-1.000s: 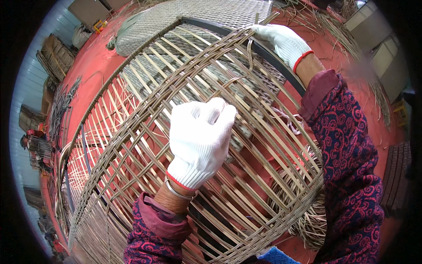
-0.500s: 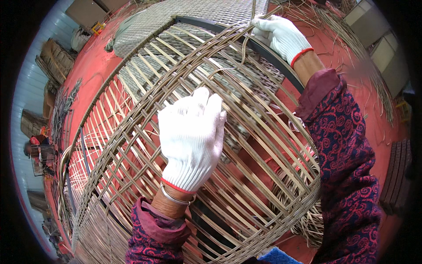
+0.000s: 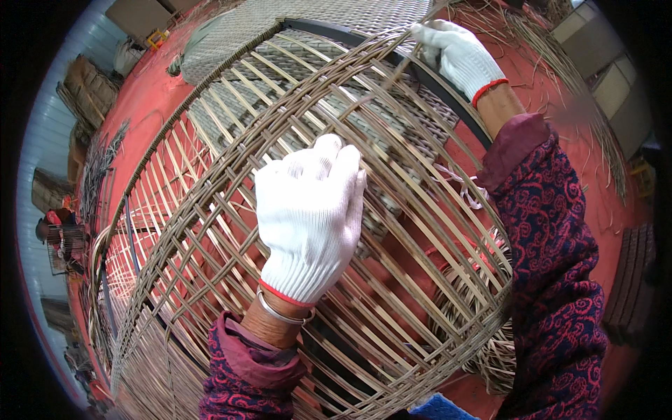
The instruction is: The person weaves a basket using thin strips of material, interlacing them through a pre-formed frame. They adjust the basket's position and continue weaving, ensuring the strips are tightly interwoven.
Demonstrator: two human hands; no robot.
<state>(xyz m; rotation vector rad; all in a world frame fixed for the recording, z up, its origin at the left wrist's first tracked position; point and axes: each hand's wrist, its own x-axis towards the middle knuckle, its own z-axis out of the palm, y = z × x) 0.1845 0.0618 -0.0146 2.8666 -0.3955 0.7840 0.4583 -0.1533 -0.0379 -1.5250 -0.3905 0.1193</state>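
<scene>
A large curved openwork panel of brown and tan rattan-like strips (image 3: 427, 280) fills the middle of the view, mounted on a dark metal frame (image 3: 318, 29). A braided band (image 3: 231, 150) crosses it diagonally. My left hand (image 3: 308, 210), in a white knitted glove with a red cuff edge, rests over the panel's middle, its fingers curled down around the strips; the fingertips are hidden. At the band's upper right end, my right hand (image 3: 458, 59), gloved alike, pinches a weaving strand (image 3: 437, 10) beside the frame. A blurred loose strand (image 3: 395, 73) lies just left of it.
Behind the panel is a finished grey woven piece (image 3: 245, 28). Loose strands (image 3: 539, 49) litter the red floor (image 3: 150, 98) at upper right. A coil of strips (image 3: 493, 360) sits under the panel's right edge. Flat panels (image 3: 602, 42) and dark stacked slats (image 3: 630, 280) stand right.
My right hand has moved slightly right with its strand, and a loose strand near the band's end has shifted. My left hand stays nearly in place on the strips.
</scene>
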